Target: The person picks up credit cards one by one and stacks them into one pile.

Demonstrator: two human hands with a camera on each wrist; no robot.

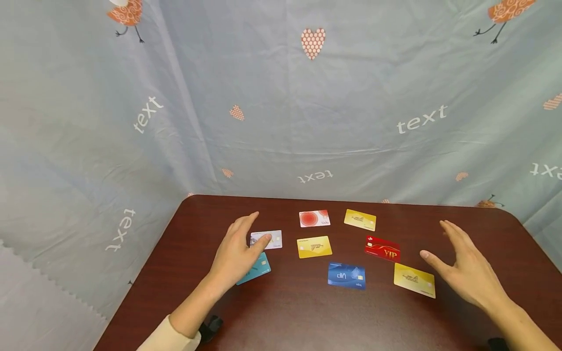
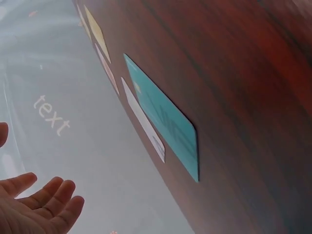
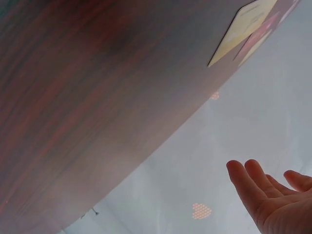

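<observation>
My left hand (image 1: pixel 235 252) hovers over the left side of the table with its fingers extended and holds nothing. Partly hidden beneath it are a teal card (image 1: pixel 259 268) and a white-lilac card (image 1: pixel 274 240); both lie flat in the left wrist view too. On the right my other hand (image 1: pixel 470 268) is raised, fingers and thumb spread, with nothing in it. Nearest to that hand is a yellow card (image 1: pixel 414 280). A red VIP card (image 1: pixel 383 248) lies farther in, and a blue VIP card (image 1: pixel 346 276) lies near the middle.
Behind the blue card lie another yellow card (image 1: pixel 314 247), a white card with a red circle (image 1: pixel 314 218) and a third yellow card (image 1: pixel 360 220). The dark brown table (image 1: pixel 290 317) has rounded far corners. A grey-blue printed curtain (image 1: pixel 272 141) hangs along its back and left.
</observation>
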